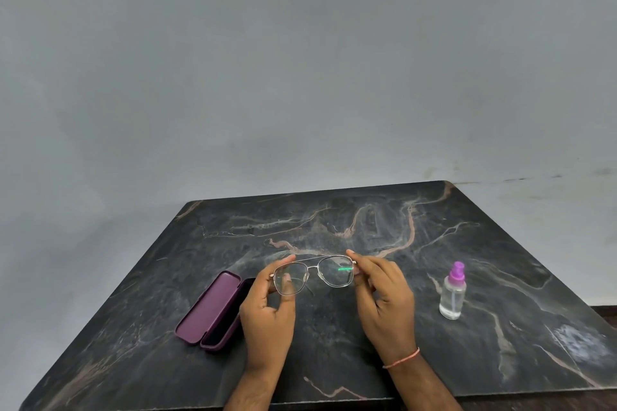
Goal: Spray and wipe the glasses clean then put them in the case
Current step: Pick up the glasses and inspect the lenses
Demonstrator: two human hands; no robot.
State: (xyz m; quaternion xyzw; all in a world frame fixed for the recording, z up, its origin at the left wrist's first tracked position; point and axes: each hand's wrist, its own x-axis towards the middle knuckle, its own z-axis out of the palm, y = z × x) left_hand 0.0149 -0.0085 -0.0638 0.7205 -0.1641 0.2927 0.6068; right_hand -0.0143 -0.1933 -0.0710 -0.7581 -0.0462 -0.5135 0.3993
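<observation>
We look down from a head-worn camera at a dark marbled surface (334, 327) veined with pale brown lines, set against a plain grey wall (300, 60). Above the middle of the surface, toward its near edge, we hold a pair of metal-framed glasses (314, 274) with a double bridge and clear lenses, lifted off the surface and facing up toward us. Our left hand (267, 307) pinches the left end of the frame, its fingers (283, 261) curled over the top rim and the thumb pressed behind the lens, where it shows through the glass. Our right hand (384, 297) pinches the right end of the frame between thumb and fingertips, its other fingers loosely bent below. A thin orange-red thread (402, 358) circles the right wrist. A green glint lies across the right lens. Near the left edge of the surface, just beside the left hand and partly hidden behind it, lies a purple glasses case (210, 310), hinged wide open with its dark inside showing. Toward the right edge, well apart from the right hand, a small clear spray bottle (453, 292) with a purple nozzle stands upright.
</observation>
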